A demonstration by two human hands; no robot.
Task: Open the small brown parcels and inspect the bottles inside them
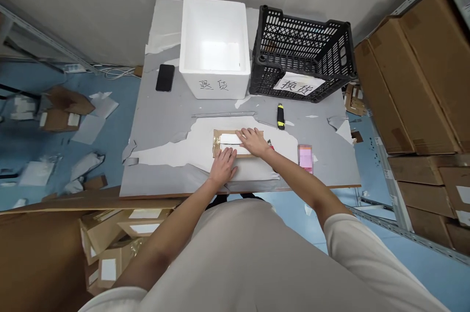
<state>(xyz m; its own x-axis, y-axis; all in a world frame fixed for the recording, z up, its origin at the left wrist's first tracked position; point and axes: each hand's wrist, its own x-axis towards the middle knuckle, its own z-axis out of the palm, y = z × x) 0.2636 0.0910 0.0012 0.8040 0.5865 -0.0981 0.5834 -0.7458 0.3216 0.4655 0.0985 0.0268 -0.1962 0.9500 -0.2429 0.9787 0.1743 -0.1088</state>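
A flat cardboard box [238, 155] with white labels and shiny tape at its left end lies on the worn table top. My left hand [223, 166] rests at its near left edge, fingers stretched out over the label. My right hand [254, 142] lies across the box's right part with its fingers extended, covering some of the label. Neither hand is wrapped round anything. Just right of the box, a small red and dark object [270, 144] shows partly past my right wrist. Farther right are a black and yellow box cutter [281, 117] and a pink packet or card [305, 157].
At the back stand a white foam box [216, 84] and a black plastic crate [264, 74], both with handwritten signs. A black phone [165, 78] lies at left. A big carton [40, 253] of small boxes stands front left; stacked cartons [414, 82] fill the right.
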